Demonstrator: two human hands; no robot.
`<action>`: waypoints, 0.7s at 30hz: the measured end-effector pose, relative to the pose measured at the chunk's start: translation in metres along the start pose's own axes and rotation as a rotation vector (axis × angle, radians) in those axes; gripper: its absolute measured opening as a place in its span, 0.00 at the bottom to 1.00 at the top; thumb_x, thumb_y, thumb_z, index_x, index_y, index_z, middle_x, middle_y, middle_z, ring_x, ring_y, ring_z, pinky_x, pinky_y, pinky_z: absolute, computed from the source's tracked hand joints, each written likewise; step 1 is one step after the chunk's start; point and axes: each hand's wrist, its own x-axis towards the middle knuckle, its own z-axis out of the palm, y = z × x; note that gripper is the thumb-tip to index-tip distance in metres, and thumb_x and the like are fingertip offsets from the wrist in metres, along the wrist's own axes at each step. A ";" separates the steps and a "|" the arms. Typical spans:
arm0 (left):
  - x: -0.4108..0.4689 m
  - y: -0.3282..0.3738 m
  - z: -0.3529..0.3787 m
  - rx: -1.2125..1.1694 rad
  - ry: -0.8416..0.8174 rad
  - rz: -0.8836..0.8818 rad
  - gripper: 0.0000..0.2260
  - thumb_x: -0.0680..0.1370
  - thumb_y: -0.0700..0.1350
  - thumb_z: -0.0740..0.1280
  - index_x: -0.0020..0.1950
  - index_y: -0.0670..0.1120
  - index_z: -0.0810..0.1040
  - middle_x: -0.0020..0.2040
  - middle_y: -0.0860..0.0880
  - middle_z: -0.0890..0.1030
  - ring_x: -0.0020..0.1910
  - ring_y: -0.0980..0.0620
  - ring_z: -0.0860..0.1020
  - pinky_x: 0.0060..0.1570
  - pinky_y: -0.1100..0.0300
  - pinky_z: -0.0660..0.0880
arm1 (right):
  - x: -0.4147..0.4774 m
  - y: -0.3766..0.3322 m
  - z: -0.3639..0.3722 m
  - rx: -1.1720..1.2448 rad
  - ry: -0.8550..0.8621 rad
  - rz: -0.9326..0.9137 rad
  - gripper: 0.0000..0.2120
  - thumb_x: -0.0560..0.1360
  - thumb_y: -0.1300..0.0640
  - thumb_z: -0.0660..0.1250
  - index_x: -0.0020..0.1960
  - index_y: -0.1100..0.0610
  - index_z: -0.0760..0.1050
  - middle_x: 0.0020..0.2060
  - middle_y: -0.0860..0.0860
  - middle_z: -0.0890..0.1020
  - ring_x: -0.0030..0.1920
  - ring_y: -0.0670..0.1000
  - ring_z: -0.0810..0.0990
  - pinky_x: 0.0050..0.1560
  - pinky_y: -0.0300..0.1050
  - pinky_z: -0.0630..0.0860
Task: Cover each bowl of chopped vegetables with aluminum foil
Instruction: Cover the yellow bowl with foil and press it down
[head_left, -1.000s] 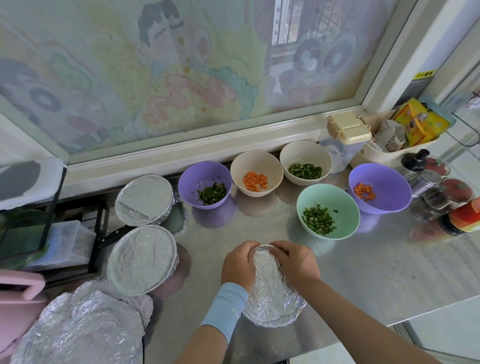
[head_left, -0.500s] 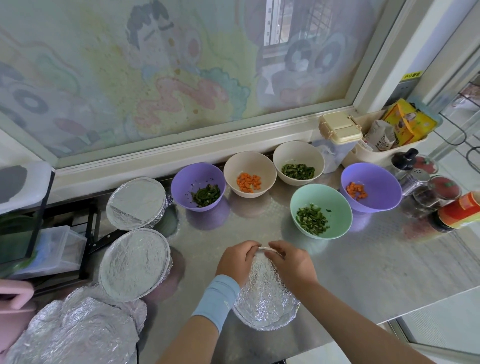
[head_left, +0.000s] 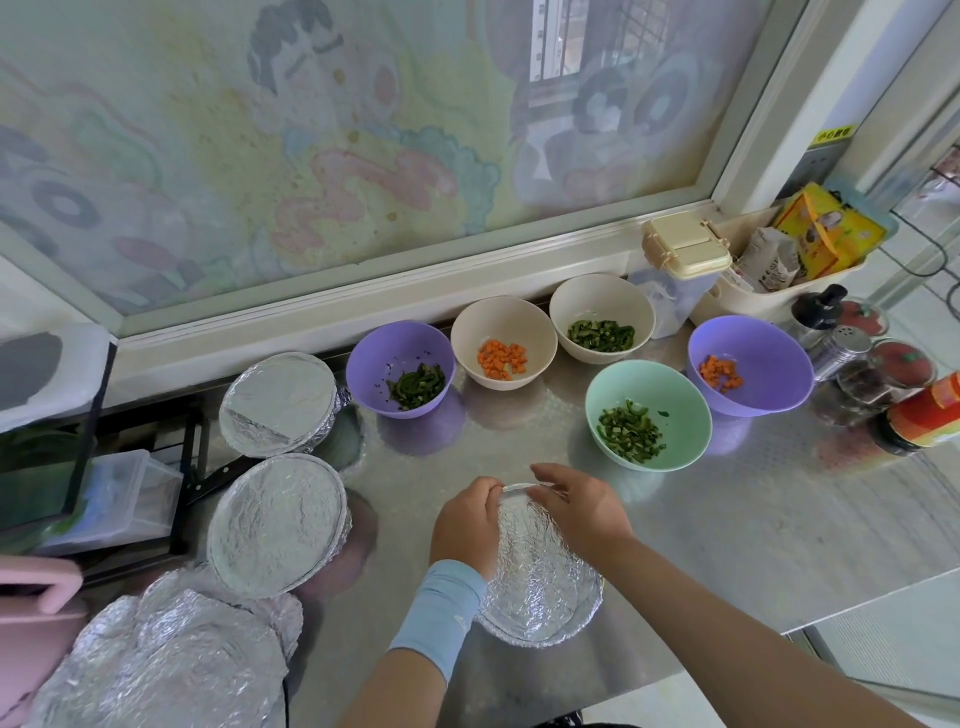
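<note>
Fig.: foil-topped bowl (head_left: 540, 587) sat on counter (head_left: 753, 519) just near-side of green bowl (head_left: 648, 415), L hand (head_left: 465, 525) & R hand (head_left: 582, 512) both curled, pinching its far rim; green bowl lay closer to R hand, prob. next.

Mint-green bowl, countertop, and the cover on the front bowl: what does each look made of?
Mint-green bowl: likely plastic or melamine; matte, opaque, evenly coloured. Countertop: probably stainless steel with a faint pattern; it mirrors the bowls' colours blurrily. Foil cover: aluminium foil, shiny and finely crinkled, its edge folded down round the rim.
</note>
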 end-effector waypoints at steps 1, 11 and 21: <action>0.000 0.000 -0.001 0.012 -0.004 -0.010 0.11 0.83 0.46 0.58 0.55 0.49 0.80 0.47 0.51 0.83 0.47 0.48 0.80 0.49 0.56 0.75 | 0.000 0.000 0.000 0.003 0.003 0.002 0.15 0.76 0.43 0.69 0.62 0.44 0.79 0.52 0.40 0.83 0.52 0.42 0.81 0.57 0.39 0.76; 0.015 0.009 -0.004 -0.165 -0.188 0.015 0.08 0.80 0.47 0.66 0.54 0.53 0.84 0.49 0.58 0.84 0.48 0.59 0.80 0.52 0.66 0.74 | -0.011 0.007 0.006 0.108 0.087 0.047 0.07 0.77 0.46 0.68 0.52 0.45 0.83 0.40 0.39 0.84 0.43 0.39 0.81 0.47 0.39 0.78; 0.002 0.011 -0.002 -0.089 -0.002 -0.083 0.10 0.82 0.46 0.61 0.55 0.50 0.82 0.49 0.55 0.84 0.48 0.54 0.80 0.50 0.61 0.75 | 0.003 -0.002 -0.005 0.001 -0.013 -0.010 0.15 0.78 0.45 0.67 0.63 0.44 0.78 0.52 0.39 0.81 0.54 0.42 0.80 0.56 0.38 0.75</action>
